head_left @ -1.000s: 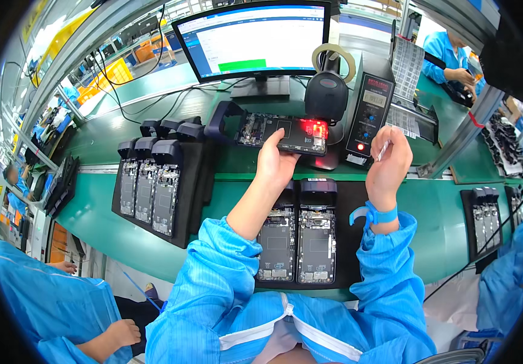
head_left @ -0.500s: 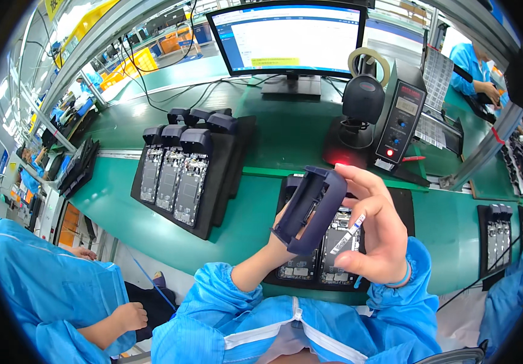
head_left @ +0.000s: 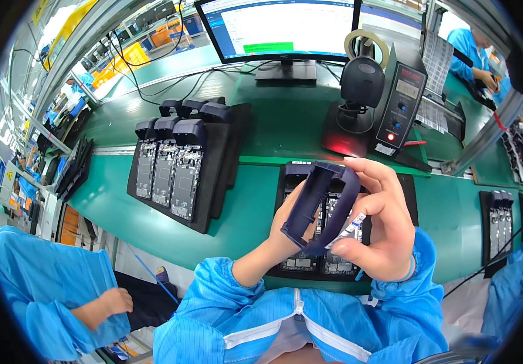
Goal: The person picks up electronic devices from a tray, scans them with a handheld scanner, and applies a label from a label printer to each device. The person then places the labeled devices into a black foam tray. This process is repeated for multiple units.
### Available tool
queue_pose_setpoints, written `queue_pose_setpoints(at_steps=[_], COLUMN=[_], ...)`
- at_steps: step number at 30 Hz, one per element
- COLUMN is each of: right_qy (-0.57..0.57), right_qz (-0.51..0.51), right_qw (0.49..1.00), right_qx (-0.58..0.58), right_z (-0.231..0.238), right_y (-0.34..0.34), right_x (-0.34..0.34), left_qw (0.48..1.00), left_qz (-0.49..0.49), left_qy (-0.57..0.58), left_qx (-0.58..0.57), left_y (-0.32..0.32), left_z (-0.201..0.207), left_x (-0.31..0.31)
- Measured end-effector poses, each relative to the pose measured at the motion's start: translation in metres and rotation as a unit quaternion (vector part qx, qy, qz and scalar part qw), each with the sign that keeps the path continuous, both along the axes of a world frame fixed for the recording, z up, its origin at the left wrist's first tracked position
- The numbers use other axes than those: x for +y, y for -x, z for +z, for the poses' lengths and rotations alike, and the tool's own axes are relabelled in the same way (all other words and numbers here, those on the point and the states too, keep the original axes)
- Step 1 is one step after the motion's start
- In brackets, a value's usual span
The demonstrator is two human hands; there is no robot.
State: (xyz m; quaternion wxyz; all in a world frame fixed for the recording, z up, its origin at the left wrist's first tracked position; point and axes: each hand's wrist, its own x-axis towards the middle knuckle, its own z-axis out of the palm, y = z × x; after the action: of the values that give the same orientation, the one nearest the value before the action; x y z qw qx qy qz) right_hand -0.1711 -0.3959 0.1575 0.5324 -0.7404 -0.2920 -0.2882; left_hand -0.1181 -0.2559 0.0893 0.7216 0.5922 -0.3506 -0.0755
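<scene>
A dark blue plastic housing [head_left: 304,216], hollow with a wide opening, is tilted in front of me above the bench. My left hand [head_left: 278,238] grips it from its left and underside, the fingers partly hidden behind it. A narrow white printed label strip [head_left: 354,225] is pinched by my right hand [head_left: 387,227]. That hand's raised fingers lie along the housing's right edge, and the strip's lower end meets the housing near its bottom corner. Beneath both hands, a black foam tray [head_left: 408,203] carries circuit board units [head_left: 338,264], partly covered by the housing and hands.
At left, another black tray [head_left: 203,223] holds several boards with dark blue housings [head_left: 188,132]. A scanner on a stand [head_left: 362,82], a control box with knobs [head_left: 400,109] and a monitor [head_left: 285,27] stand behind. Another person's sleeve [head_left: 61,291] is close at left.
The housing has turned slightly and shifted right. My right hand has brought the label strip down against it. The highlighted bar on the monitor went from yellow to green.
</scene>
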Motion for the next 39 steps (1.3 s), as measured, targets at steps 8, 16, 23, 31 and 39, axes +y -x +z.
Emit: queue_pose_setpoints(at_steps=[8,16,23,31,39], right_qy=[-0.036,0.152,0.108,-0.167,-0.018], right_qz=[-0.053,-0.166,-0.129,-0.311,-0.465], right_qw=[0.998,0.969,0.958,0.839,0.806], right_qx=[-0.013,-0.104,0.231,0.415,0.367], right_z=[0.000,0.003,-0.052,-0.124,-0.133], right_y=[0.004,-0.008,0.033,0.091,0.065], right_x=[0.012,-0.010,-0.027,-0.099,-0.076], left_qw=[0.988,0.989,0.970,0.877,0.856], left_qz=[0.074,-0.012,-0.054,0.159,0.127], left_qy=[-0.104,-0.136,0.106,-0.451,-0.484], left_qx=[-0.086,0.049,0.212,-0.041,-0.133], left_y=[-0.001,0.012,0.016,0.021,0.024], left_z=[-0.024,-0.019,-0.030,-0.080,-0.090], left_x=[0.001,0.021,0.006,0.061,0.051])
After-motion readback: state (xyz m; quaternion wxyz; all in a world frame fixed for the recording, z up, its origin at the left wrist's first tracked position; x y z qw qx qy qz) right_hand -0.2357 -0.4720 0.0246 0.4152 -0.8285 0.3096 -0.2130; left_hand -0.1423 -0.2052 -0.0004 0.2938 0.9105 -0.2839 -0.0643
